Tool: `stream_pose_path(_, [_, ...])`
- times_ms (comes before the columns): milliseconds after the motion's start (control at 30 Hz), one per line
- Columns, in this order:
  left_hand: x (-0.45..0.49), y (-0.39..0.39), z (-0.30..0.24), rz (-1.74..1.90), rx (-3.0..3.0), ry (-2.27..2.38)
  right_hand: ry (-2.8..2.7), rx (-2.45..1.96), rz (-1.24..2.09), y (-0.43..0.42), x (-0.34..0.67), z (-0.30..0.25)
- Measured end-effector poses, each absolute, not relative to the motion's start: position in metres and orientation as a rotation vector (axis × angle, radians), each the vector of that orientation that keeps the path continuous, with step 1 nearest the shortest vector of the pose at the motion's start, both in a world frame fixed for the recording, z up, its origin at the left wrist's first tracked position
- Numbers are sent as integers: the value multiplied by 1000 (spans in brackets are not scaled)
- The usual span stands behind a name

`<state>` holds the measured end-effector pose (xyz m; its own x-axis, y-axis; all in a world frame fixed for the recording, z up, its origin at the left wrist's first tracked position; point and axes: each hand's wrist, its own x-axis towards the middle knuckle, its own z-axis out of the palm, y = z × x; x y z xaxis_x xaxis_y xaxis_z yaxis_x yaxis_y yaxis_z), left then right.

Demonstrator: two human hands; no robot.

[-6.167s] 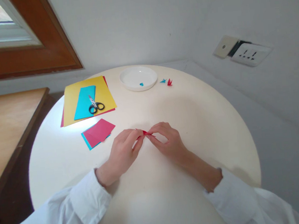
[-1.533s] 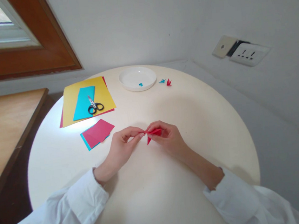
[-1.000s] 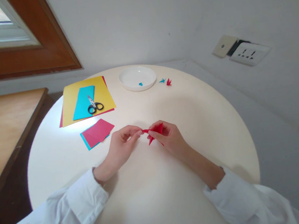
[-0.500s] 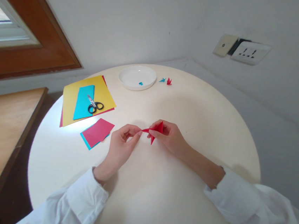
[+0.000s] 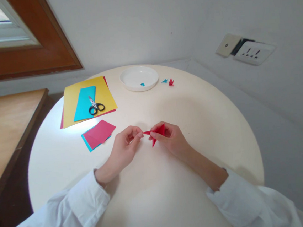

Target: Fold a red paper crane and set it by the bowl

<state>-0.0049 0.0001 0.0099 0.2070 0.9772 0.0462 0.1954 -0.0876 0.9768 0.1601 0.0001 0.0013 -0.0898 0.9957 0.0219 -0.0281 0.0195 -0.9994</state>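
A red folded paper crane [image 5: 159,130] with pointed ends is held over the middle of the table. My right hand [image 5: 173,136] pinches its body between thumb and fingers, and one point sticks out below the thumb. The thumb and forefinger of my left hand [image 5: 127,141] are closed at the tip of its thin left point. Left of that hand lie small pink sheets [image 5: 101,131] on top of a blue sheet [image 5: 88,145].
Black-handled scissors [image 5: 96,107] rest on blue paper [image 5: 82,104] and a yellow sheet [image 5: 69,100]. Farther back stands a white plate [image 5: 127,83] with a small blue paper piece [image 5: 142,84] in it. Beside it sit a blue crane [image 5: 164,80] and a red crane [image 5: 171,82].
My left fingertips have shifted very slightly along the crane's thin point, toward its tip. The right hand keeps its pinch, and the things on the table have not moved.
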Motion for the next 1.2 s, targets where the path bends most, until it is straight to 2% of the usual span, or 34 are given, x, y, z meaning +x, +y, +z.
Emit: stream_pose_path(1200, [-5, 0, 13, 1119, 1494, 1088, -1253, -1125, 1308, -1, 160, 5])
